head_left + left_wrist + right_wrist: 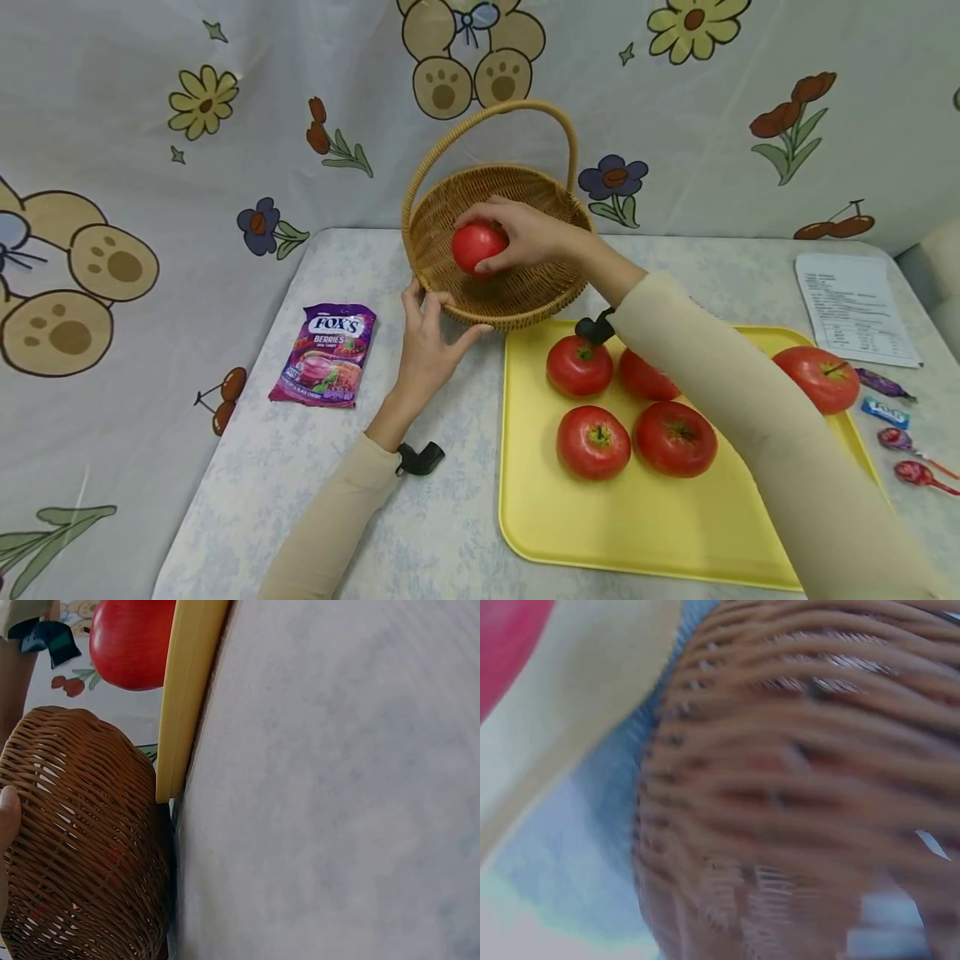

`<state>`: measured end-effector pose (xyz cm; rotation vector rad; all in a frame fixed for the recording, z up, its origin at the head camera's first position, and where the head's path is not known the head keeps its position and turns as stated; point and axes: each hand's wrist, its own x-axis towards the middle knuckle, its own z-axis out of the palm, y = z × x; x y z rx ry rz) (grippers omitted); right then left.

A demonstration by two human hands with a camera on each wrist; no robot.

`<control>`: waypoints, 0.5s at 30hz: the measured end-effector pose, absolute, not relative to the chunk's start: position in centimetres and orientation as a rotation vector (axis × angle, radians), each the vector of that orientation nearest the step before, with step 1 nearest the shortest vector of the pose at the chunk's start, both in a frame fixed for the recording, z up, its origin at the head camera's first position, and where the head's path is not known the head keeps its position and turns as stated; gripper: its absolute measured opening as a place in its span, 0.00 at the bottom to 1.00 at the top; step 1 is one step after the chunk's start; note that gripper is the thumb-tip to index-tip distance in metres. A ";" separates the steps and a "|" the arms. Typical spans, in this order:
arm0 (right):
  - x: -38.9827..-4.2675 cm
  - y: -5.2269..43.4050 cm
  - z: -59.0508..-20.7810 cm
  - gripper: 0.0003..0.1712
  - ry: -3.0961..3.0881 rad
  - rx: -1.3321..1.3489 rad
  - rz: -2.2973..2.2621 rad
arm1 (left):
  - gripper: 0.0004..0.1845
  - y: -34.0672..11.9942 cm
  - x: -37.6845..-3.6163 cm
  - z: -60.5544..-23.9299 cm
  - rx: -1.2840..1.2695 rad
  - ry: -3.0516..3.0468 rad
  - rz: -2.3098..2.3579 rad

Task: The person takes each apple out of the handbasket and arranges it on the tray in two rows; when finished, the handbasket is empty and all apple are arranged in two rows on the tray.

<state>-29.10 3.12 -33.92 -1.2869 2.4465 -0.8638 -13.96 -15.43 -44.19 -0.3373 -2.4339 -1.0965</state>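
A woven wicker basket [517,312] with a tall arched handle stands at the back of the table. Inside its opening, my right hand [525,233] grips a red apple [474,247] from above, fingers over the top and thumb at the lower side. My left hand [429,342] holds the basket's front left rim, fingertips over the edge and thumb along the outer wall. In the left wrist view, the thumb [9,814] lies against the wicker, and some red shows through the weave. The right wrist view is blurred and mostly shows the basket's side [780,787].
A yellow tray [600,533] with several red apples [594,442] lies front right, partly under my right sleeve. A purple candy bag [326,356] is at the left. On the right are a printed sheet [857,308], wrapped candies [885,412] and lollipops [913,472]. A patterned curtain [262,108] hangs behind.
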 end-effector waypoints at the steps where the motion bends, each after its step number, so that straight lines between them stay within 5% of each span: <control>1: -28.9 3.6 -33.5 0.34 2.462 -1.291 -0.863 | 0.31 -15.4 -14.0 -44.2 -0.340 -2.433 -1.097; 15: -24.4 11.9 -29.7 0.35 2.629 -1.376 -0.854 | 0.31 -15.4 -14.0 -44.2 -0.337 -2.426 -1.105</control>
